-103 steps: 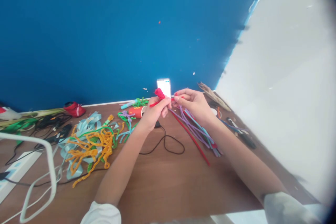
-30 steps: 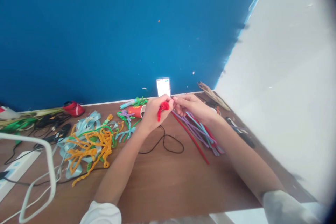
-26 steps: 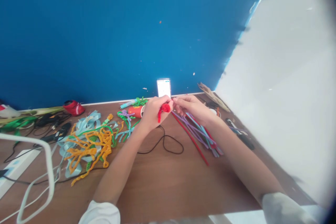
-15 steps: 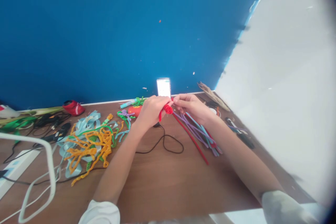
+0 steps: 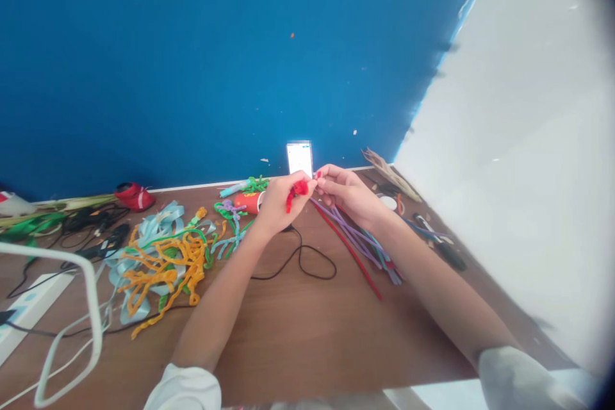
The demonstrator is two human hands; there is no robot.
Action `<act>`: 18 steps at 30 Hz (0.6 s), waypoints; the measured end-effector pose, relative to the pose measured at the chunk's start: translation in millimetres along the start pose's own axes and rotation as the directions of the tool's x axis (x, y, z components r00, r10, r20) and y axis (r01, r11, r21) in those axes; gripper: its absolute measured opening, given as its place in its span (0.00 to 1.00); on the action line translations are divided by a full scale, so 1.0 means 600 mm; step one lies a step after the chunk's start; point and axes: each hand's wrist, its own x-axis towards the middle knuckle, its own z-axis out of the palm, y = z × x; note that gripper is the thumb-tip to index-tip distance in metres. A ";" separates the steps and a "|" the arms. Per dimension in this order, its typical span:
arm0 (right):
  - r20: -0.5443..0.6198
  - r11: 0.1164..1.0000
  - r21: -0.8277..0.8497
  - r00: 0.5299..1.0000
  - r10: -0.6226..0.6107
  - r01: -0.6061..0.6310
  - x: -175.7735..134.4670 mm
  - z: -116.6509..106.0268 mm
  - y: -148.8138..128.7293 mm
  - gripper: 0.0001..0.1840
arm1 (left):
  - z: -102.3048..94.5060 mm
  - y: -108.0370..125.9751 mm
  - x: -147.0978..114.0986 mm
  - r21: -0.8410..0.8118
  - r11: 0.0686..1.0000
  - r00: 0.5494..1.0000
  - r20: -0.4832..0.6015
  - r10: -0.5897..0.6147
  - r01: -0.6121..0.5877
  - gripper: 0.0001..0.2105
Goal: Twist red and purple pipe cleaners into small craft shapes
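My left hand is closed on a coiled red pipe cleaner, its fuzzy curl showing above the fingers and a short end hanging down. Close against it, my right hand pinches a small red bit, seemingly the same pipe cleaner, between thumb and fingertips. Beneath the right hand and forearm lie several loose purple pipe cleaners, with blue ones among them. One straight red pipe cleaner slants across the table beside them. Behind the hands a phone with a bright screen leans on the blue wall.
Orange pipe cleaners lie tangled with light blue ribbon on the left. A red paper cup rests on its side near the wall. A black cable loops mid-table. A white power strip is at far left.
The red coil has tilted and shifted slightly up and left in my left hand. My right fingertips have risen a little, and a red bit now shows at them.
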 end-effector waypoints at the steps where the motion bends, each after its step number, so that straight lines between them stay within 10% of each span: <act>1: 0.016 1.000 -0.010 1.000 -0.026 0.026 0.000 0.000 0.002 0.13 | 0.002 0.003 0.000 -0.090 0.994 0.998 -0.006 -0.055 0.054 0.11; 7: 0.086 0.895 -0.326 0.952 -0.293 0.305 0.000 0.002 0.007 0.08 | 0.019 0.013 0.001 -0.643 0.728 0.958 0.031 -0.286 0.238 0.11; 11: 0.287 0.362 -0.752 0.768 -0.572 0.551 -0.002 -0.012 0.006 0.06 | 0.021 0.019 0.005 -0.844 0.359 0.876 0.233 -0.422 0.398 0.10; 14: 0.481 -0.032 -0.832 0.692 -0.538 0.554 -0.005 -0.029 0.004 0.11 | 0.023 0.025 0.006 -0.854 0.052 0.792 0.455 -0.408 0.518 0.09; 18: 0.518 -0.153 -0.840 0.682 -0.516 0.521 -0.004 -0.038 0.002 0.12 | 0.035 0.027 0.006 -0.877 0.075 0.808 0.400 -0.433 0.474 0.08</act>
